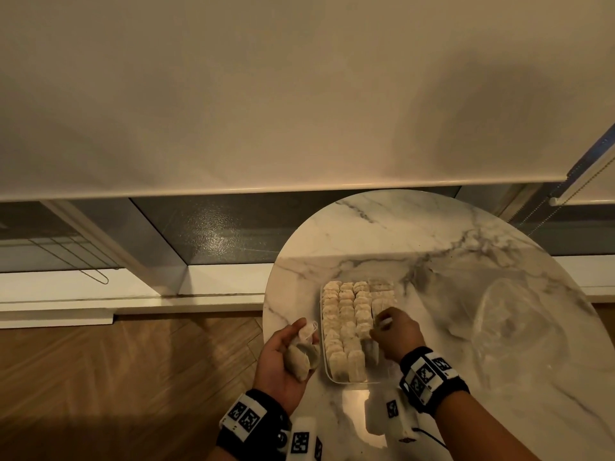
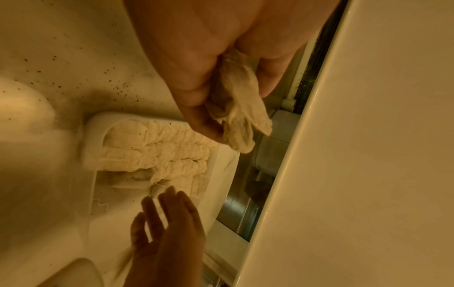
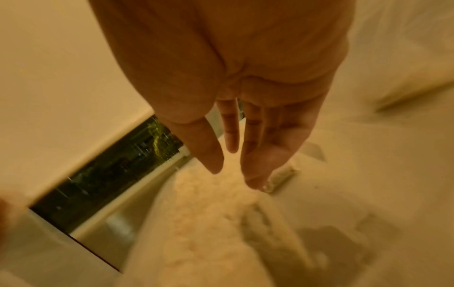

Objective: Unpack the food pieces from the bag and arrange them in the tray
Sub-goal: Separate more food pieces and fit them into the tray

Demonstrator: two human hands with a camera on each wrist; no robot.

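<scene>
One clear tray [image 1: 346, 380] on a round marble table [image 1: 432, 234], long axis running away from the viewer, packed with three full rows of pale food pieces [image 1: 346, 314] and a partial fourth on its right side. Left of the tray, left hand [image 1: 283, 361] curled around a small bunch of pieces [image 1: 301, 356], exact number unclear. Over the tray's right row, right hand [image 1: 396, 334] with fingers [image 3: 230, 128] straight, relaxed, gripping nothing. Right of the tray, one crumpled clear bag [image 1: 519, 331].

A round marble table [image 1: 416, 234] stands beside a roller blind [image 1: 266, 94].
</scene>
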